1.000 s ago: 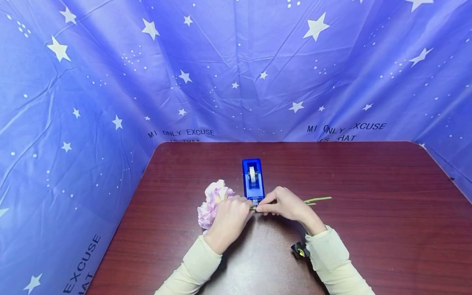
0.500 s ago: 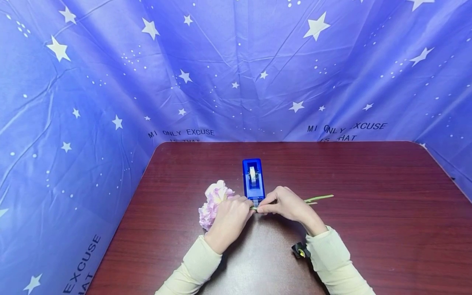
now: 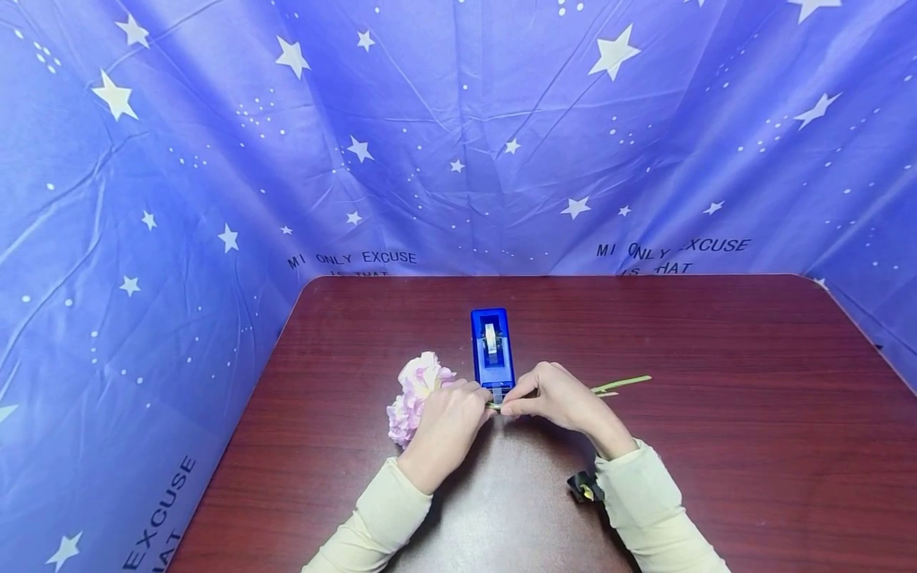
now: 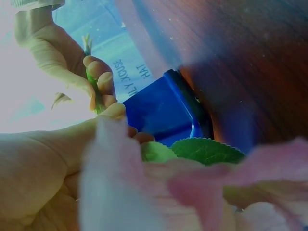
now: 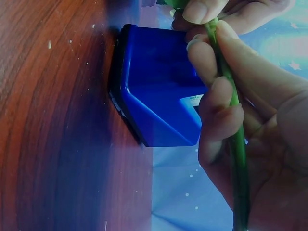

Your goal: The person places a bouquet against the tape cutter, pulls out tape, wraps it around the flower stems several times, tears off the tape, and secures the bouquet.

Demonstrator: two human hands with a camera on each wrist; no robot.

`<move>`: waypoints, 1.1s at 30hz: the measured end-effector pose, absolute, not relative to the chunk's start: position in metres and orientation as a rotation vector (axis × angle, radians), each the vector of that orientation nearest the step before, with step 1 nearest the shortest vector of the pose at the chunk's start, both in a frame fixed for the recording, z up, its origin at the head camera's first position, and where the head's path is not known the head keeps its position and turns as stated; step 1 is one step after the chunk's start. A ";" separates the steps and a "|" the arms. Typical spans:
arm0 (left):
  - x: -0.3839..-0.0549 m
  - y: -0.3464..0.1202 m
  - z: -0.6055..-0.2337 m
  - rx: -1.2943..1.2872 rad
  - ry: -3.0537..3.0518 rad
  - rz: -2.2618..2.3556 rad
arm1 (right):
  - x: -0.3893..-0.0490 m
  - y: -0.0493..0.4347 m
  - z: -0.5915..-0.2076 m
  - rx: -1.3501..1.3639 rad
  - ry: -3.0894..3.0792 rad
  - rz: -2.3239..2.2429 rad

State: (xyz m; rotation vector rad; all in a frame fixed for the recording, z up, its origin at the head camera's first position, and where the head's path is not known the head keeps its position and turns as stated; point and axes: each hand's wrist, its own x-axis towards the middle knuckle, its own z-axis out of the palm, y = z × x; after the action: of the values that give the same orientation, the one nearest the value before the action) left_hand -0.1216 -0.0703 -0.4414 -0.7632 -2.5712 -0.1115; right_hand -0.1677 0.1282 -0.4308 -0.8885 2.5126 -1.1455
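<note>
A pink and white flower [image 3: 411, 398] lies sideways, its green stem [image 5: 237, 159] running to the right through both hands. My left hand [image 3: 451, 422] grips the stem close below the bloom, near green leaves [image 4: 207, 151]. My right hand [image 3: 555, 398] holds the stem farther along, thumb and forefinger pinching it right beside the left fingertips. The stem's cut end [image 3: 630, 382] sticks out past the right hand. Just beyond the fingers stands a blue tape dispenser [image 3: 493, 342], with a strip of clear tape [image 3: 497, 394] reaching from its front edge to the stem between the hands.
A small black object with a yellow part [image 3: 583, 486] lies beside the right cuff. The dark red-brown wooden table [image 3: 752, 398] carries everything. Behind it and to the sides hangs a blue curtain [image 3: 458, 119] with white stars and lettering.
The flower stem turns slightly in the hands: its cut end has shifted a little right and up, and the bloom a little right and down. Both hands stay almost in place.
</note>
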 end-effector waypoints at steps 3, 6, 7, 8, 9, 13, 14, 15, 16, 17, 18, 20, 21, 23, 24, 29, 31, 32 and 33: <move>-0.121 -0.070 -0.441 -0.766 -2.592 -0.101 | -0.168 0.129 -0.431 -0.894 2.506 -1.154; -0.120 -0.070 -0.440 -0.769 -2.608 -0.109 | -0.168 0.130 -0.431 -0.901 2.493 -1.163; -0.120 -0.070 -0.440 -0.770 -2.611 -0.118 | -0.168 0.130 -0.431 -0.905 2.489 -1.163; -0.120 -0.070 -0.440 -0.770 -2.613 -0.123 | -0.168 0.130 -0.431 -0.910 2.484 -1.164; -0.120 -0.070 -0.440 -0.770 -2.614 -0.127 | -0.168 0.130 -0.431 -0.915 2.482 -1.163; -0.119 -0.070 -0.439 -0.773 -2.620 -0.140 | -0.168 0.130 -0.430 -0.931 2.472 -1.156; -0.119 -0.070 -0.438 -0.773 -2.624 -0.141 | -0.168 0.130 -0.430 -0.936 2.470 -1.155; -0.119 -0.070 -0.438 -0.774 -2.628 -0.146 | -0.168 0.131 -0.430 -0.942 2.469 -1.152; -0.118 -0.070 -0.438 -0.775 -2.632 -0.151 | -0.168 0.131 -0.430 -0.946 2.467 -1.151; -0.118 -0.070 -0.438 -0.777 -2.637 -0.156 | -0.168 0.131 -0.430 -0.952 2.466 -1.150; -0.118 -0.070 -0.437 -0.778 -2.642 -0.160 | -0.168 0.131 -0.430 -0.957 2.463 -1.149; -0.118 -0.070 -0.437 -0.779 -2.650 -0.162 | -0.168 0.131 -0.430 -0.967 2.462 -1.144; -0.118 -0.070 -0.437 -0.779 -2.652 -0.163 | -0.168 0.131 -0.430 -0.971 2.462 -1.140; -0.118 -0.070 -0.437 -0.781 -2.655 -0.161 | -0.168 0.132 -0.430 -0.979 2.462 -1.133; -0.118 -0.070 -0.437 -0.783 -2.655 -0.160 | -0.168 0.132 -0.430 -0.982 2.462 -1.129; -0.116 -0.070 -0.436 -0.794 -2.650 -0.145 | -0.168 0.132 -0.432 -0.991 2.472 -1.115; -0.116 -0.070 -0.435 -0.801 -2.653 -0.122 | -0.168 0.132 -0.432 -1.001 2.481 -1.114; -0.116 -0.070 -0.435 -0.804 -2.655 -0.101 | -0.168 0.131 -0.433 -1.010 2.488 -1.112; -0.115 -0.070 -0.435 -0.807 -2.659 -0.078 | -0.169 0.130 -0.433 -1.017 2.492 -1.112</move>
State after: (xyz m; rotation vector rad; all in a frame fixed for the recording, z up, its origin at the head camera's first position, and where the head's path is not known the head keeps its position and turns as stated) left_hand -0.1154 -0.0696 -0.4352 -0.8068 -2.6586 -0.0784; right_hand -0.1685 0.1303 -0.4327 -1.0168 2.4920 -1.1123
